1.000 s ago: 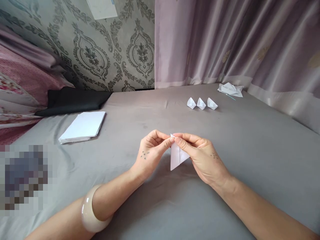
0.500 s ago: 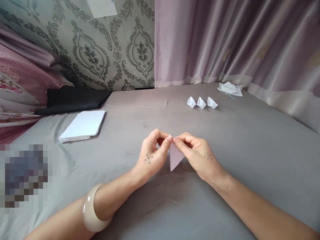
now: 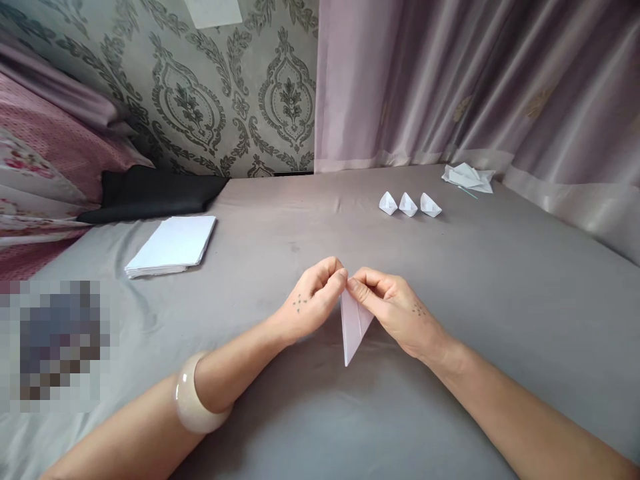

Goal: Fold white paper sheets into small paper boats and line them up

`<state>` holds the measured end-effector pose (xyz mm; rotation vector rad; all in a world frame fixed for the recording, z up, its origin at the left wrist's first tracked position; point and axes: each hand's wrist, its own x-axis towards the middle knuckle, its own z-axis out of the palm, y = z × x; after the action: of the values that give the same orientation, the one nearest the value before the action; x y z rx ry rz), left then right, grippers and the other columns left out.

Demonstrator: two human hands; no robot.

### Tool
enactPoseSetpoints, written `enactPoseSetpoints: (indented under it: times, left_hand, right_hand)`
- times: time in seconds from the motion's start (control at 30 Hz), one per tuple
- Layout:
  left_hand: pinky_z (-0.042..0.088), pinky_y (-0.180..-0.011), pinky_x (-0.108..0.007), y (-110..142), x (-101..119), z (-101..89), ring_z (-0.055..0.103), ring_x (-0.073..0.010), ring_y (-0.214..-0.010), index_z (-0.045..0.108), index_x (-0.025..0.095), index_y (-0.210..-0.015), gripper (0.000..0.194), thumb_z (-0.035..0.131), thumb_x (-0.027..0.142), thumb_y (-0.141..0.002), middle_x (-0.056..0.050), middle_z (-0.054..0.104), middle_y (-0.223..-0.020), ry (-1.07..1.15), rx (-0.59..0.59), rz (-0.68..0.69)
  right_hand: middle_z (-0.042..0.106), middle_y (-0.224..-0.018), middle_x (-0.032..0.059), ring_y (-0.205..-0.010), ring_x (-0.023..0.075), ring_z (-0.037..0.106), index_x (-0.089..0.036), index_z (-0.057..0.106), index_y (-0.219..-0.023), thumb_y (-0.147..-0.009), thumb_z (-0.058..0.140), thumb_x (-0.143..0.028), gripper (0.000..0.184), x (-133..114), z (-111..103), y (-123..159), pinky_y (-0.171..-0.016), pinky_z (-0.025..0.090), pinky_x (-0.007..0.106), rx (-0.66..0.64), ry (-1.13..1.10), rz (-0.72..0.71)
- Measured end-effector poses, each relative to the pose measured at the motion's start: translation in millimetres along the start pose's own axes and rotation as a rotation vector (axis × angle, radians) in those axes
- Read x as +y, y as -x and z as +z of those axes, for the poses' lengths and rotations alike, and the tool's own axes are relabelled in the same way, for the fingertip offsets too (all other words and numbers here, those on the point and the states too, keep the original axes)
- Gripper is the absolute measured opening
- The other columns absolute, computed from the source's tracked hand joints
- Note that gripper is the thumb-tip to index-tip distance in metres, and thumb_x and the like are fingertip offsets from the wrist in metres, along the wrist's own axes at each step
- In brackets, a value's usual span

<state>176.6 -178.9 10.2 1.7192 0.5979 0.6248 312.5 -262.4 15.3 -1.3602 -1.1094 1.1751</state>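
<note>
A folded piece of white paper (image 3: 354,327) hangs between my hands above the grey sheet, its pointed end toward me. My left hand (image 3: 320,290) pinches its top edge between thumb and forefinger. Close beside, my right hand (image 3: 390,303) grips the same edge and the paper's right side with thumb and curled fingers. The thumb tips nearly meet. Part of the paper is hidden behind my right hand. A pale bangle (image 3: 193,397) circles my left forearm.
Three small folded paper shapes (image 3: 407,205) stand in a row farther back. Crumpled white papers (image 3: 469,177) lie by the curtain, near a thin greenish stick (image 3: 468,193). A stack of white paper (image 3: 173,243) is at left, before a black cloth (image 3: 160,193). A blurred patch covers the left edge.
The folded paper shows more of its length and its point hangs lower toward me. My left fingers have closed in more tightly at its top. The view has shifted slightly.
</note>
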Motion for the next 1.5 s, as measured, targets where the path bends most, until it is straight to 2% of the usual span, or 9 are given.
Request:
enactPoseSetpoints:
  times: [0.13, 0.27, 0.43, 0.53, 0.67, 0.87, 1.1, 1.5]
  left_hand:
    - [0.026, -0.054, -0.024, -1.2, -2.5, 4.2, 0.031, -0.0091, -0.057, 0.036, 0.019, -0.064, 0.033, 0.046, 0.036, -0.09, 0.005, 0.032, -0.06, 0.155, 0.009, -0.07]
    - [0.026, -0.054, -0.024, -2.5, -6.1, 4.0, 0.03, -0.0082, -0.056, 0.037, 0.018, -0.063, 0.035, 0.049, 0.037, -0.09, 0.005, 0.032, -0.059, 0.212, 0.061, -0.092]
    - [0.033, -0.061, -0.022, -5.6, -11.0, 0.4, 0.038, -0.0079, -0.061, 0.046, 0.016, -0.063, 0.038, 0.053, 0.042, -0.09, 0.004, 0.041, -0.062, 0.309, 0.087, -0.104]
    - [0.04, -0.068, -0.024, -6.8, -11.7, 0.3, 0.048, -0.0091, -0.067, 0.055, 0.015, -0.072, 0.036, 0.055, 0.047, -0.089, 0.001, 0.052, -0.069, 0.452, 0.052, -0.142]
    - [0.045, -0.073, -0.025, -6.3, -11.7, 1.8, 0.056, -0.0101, -0.073, 0.062, 0.015, -0.09, 0.025, 0.071, 0.036, -0.081, -0.001, 0.06, -0.078, 0.574, -0.036, -0.228]
    - [0.049, -0.076, -0.027, -5.5, -12.3, 2.7, 0.062, -0.0122, -0.078, 0.065, 0.016, -0.092, 0.019, 0.074, 0.026, -0.078, -0.002, 0.066, -0.085, 0.734, -0.101, -0.282]
    - [0.049, -0.076, -0.025, -6.3, -13.8, 2.3, 0.063, -0.0109, -0.076, 0.067, 0.016, -0.091, 0.016, 0.074, 0.021, -0.078, -0.002, 0.068, -0.082, 0.808, -0.118, -0.29]
    - [0.05, -0.076, -0.026, -7.6, -13.2, 1.8, 0.064, -0.0112, -0.07, 0.072, 0.015, -0.088, 0.022, 0.08, 0.026, -0.071, -0.002, 0.069, -0.076, 0.783, -0.078, -0.314]
  right_hand:
    - [0.045, -0.065, -0.0048, -0.059, 0.0088, 0.04, -0.019, 0.058, -0.068, -0.083, 0.064, -0.042, 0.028, -1.4, 1.3, 0.1, -0.055, 0.03, 0.025, 0.039, 0.06, -0.047]
    - [0.045, -0.062, -0.0052, -0.059, 0.0088, 0.04, -0.019, 0.057, -0.065, -0.081, 0.066, -0.044, 0.031, -0.3, 3.5, 0.0, -0.055, 0.03, 0.025, 0.056, -0.037, -0.006]
    - [0.057, -0.069, -0.0031, -0.065, 0.0102, 0.047, -0.019, 0.067, -0.073, -0.081, 0.065, -0.045, 0.027, 3.1, -0.5, -4.2, -0.065, 0.037, 0.026, 0.057, -0.119, 0.02]
    - [0.062, -0.07, -0.001, -0.07, 0.0124, 0.053, -0.019, 0.07, -0.076, -0.081, 0.066, -0.047, 0.028, 7.3, -7.6, -10.7, -0.07, 0.04, 0.027, 0.095, -0.229, 0.055]
    - [0.064, -0.07, 0.0007, -0.071, 0.0129, 0.055, -0.019, 0.069, -0.073, -0.079, 0.068, -0.049, 0.031, 12.3, -15.4, -17.3, -0.071, 0.041, 0.027, 0.141, -0.332, 0.098]
    - [0.059, -0.073, -0.0016, -0.072, 0.0113, 0.051, -0.019, 0.07, -0.075, -0.079, 0.069, -0.048, 0.029, 14.2, -17.2, -17.1, -0.07, 0.041, 0.027, 0.102, -0.428, 0.084]
    - [0.057, -0.07, -0.0025, -0.07, 0.0096, 0.047, -0.02, 0.069, -0.073, -0.081, 0.068, -0.045, 0.026, 15.5, -18.3, -18.5, -0.069, 0.039, 0.024, 0.08, -0.483, 0.054]
    - [0.058, -0.068, -0.0027, -0.067, 0.0106, 0.049, -0.02, 0.066, -0.068, -0.075, 0.073, -0.046, 0.028, 13.1, -18.6, -20.1, -0.067, 0.041, 0.025, 0.074, -0.527, 0.073]
